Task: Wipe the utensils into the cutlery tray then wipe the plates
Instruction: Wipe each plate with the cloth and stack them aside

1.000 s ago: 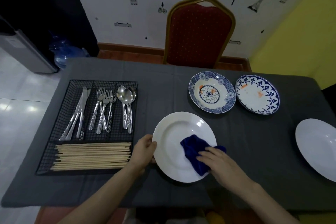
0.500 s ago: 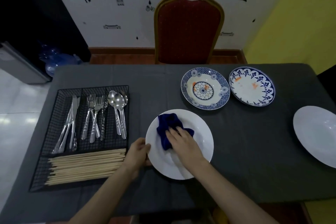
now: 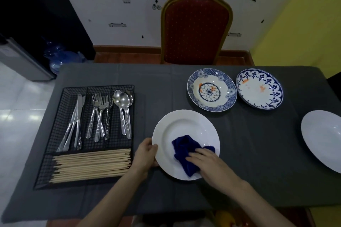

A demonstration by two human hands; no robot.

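Since half a second earlier the blue cloth had slid from the upper left of the white plate down to its lower right part, carried under the right hand. That hand's fingers lay flat and nearly straight on the cloth, pressing it to the plate; the fingertips' hold underneath was hidden, so whether any fold was pinched could not be told. The left hand gripped the plate's left rim, thumb on top, the other fingers curled beneath and out of sight. Just left of those fingers sat the black wire cutlery tray, with chopsticks in its near compartment and knives, forks and spoons beyond. Beyond the right fingers stood two blue-patterned plates, both showing orange smears, though the marks were faint on the right one. Far right of the fingers a second white plate was cut off by the picture's edge. Bare grey tablecloth lay between it and the right hand. A red chair stood behind the table.
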